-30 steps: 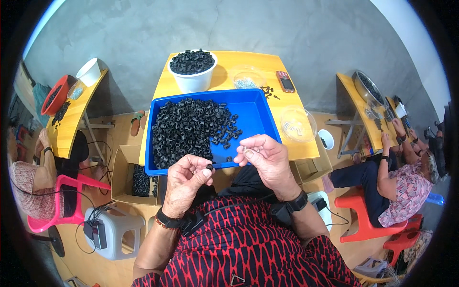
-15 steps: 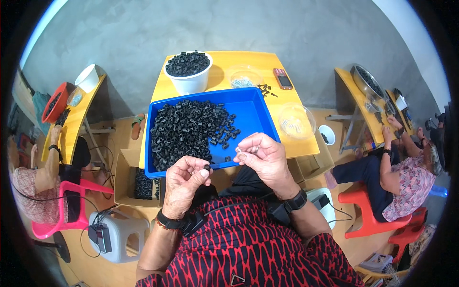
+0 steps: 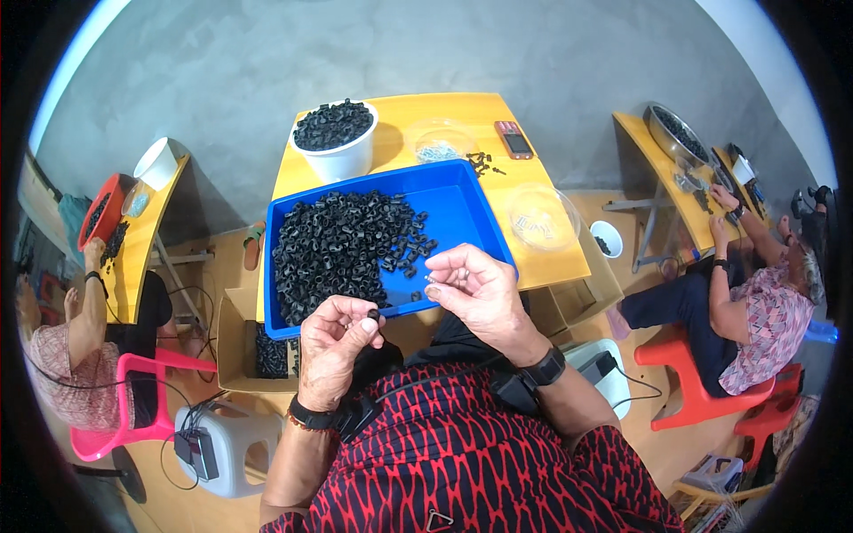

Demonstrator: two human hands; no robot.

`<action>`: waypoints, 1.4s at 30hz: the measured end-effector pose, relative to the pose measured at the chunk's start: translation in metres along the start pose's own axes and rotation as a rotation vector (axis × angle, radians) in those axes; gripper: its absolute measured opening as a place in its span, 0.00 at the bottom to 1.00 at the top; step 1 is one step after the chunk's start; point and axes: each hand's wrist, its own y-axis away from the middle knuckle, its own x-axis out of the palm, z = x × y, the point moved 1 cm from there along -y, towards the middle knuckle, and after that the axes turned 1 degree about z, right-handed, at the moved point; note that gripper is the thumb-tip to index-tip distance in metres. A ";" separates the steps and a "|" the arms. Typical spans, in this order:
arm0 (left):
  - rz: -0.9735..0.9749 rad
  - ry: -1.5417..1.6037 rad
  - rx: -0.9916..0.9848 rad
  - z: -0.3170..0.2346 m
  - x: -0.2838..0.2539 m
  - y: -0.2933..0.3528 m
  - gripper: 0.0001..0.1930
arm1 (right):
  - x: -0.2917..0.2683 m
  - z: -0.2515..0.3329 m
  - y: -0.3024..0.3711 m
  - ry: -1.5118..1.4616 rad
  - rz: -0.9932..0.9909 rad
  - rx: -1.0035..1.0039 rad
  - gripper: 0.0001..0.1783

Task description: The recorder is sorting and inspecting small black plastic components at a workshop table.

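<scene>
Part (image 3: 374, 314), small and black, pinched in left hand (image 3: 330, 348) beside near rim of blue tray (image 3: 458, 204) in head view; probably light, stiff, best gripped by outer sides. Tiny pale piece (image 3: 429, 278), likely slippery, in narrow fingertip pinch of right hand (image 3: 480, 298).

Left hand (image 3: 332, 348), just lower left of frame centre: I see small black part (image 3: 373, 314) pinched at fingertips. Right hand (image 3: 484, 300), just right of centre, holds tiny pale piece (image 3: 429, 278) between thumb and forefinger; from here I cannot tell its kind. Hands stand apart, near front edge of blue tray (image 3: 458, 200). Heap of black parts (image 3: 333, 253) covers tray's left side. Upper centre: white bucket (image 3: 342, 164), heaped with black parts, on yellow table (image 3: 409, 108); red phone (image 3: 514, 139) toward upper right. Seated co-worker (image 3: 755, 329) at right rim.
</scene>
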 end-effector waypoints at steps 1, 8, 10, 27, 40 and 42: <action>-0.006 0.002 0.005 0.000 0.000 0.000 0.11 | 0.000 0.000 0.000 0.010 0.002 0.008 0.15; 0.001 0.025 0.003 0.001 0.000 -0.001 0.11 | -0.001 0.012 0.000 0.242 0.016 -0.153 0.14; 0.001 0.025 0.005 0.000 0.001 -0.001 0.11 | -0.001 0.017 -0.001 0.345 0.036 -0.202 0.13; 0.019 -0.058 0.007 -0.001 0.000 0.002 0.08 | 0.029 0.039 -0.012 0.475 0.343 -0.335 0.14; 0.022 -0.012 0.004 0.003 -0.002 0.000 0.04 | 0.044 0.061 -0.016 0.793 0.667 -0.540 0.15; 0.040 0.055 -0.012 0.007 -0.004 -0.001 0.04 | 0.045 0.062 -0.015 0.774 0.666 -0.530 0.15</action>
